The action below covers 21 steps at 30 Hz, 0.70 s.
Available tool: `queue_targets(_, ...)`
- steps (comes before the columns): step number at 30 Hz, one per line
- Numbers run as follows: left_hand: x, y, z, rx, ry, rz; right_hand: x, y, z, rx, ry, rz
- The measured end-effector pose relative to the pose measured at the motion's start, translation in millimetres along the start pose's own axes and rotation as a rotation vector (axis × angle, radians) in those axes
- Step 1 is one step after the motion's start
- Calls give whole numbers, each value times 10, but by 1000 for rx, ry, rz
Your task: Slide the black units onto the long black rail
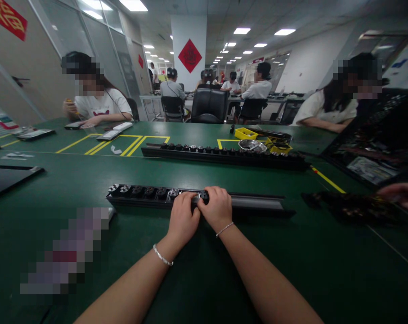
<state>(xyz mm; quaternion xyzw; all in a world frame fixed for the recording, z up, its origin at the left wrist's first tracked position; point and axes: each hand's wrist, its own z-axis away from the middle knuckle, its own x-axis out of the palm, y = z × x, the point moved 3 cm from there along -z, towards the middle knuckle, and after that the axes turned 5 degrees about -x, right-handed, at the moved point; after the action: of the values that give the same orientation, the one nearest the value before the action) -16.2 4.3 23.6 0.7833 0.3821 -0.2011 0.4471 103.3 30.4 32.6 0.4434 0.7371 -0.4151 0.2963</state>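
A long black channel (pixel 257 204) lies across the green table in front of me. A row of small black modules that look like sockets (pixel 149 192) fills its left part, some showing pale metal, while its right part shows a bare grey inside. My left hand (pixel 184 217) is closed over the channel's near wall, its fingertips curled inside. Right beside it, my right hand (pixel 217 208) pinches a small black socket module (pixel 204 195) in the channel. The thumbs nearly meet, and the fingers hide most of that module.
A second black channel with similar modules (pixel 220 155) lies farther back. Behind it are a yellow tray (pixel 246 133) and a metal dish (pixel 252 146). A pixelated flat object (pixel 69 252) lies left. At right, another person's hand (pixel 401 196) touches a dark bundle (pixel 355 207). Two people sit opposite.
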Motion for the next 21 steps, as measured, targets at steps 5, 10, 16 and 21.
queue_targets(5, 13, 2, 170, 133, -126, -278, -4, 15, 30, 15, 57, 3)
queue_targets(10, 45, 28, 220, 154, -141, -336, -8, 15, 53, 7, 89, 12)
queue_targets(16, 103, 79, 181, 158, -94, -286, -9, 48, 59, 12, 95, 3)
queue_targets(21, 120, 55, 188, 154, -97, -255, -32, 78, 68, 25, 106, 20)
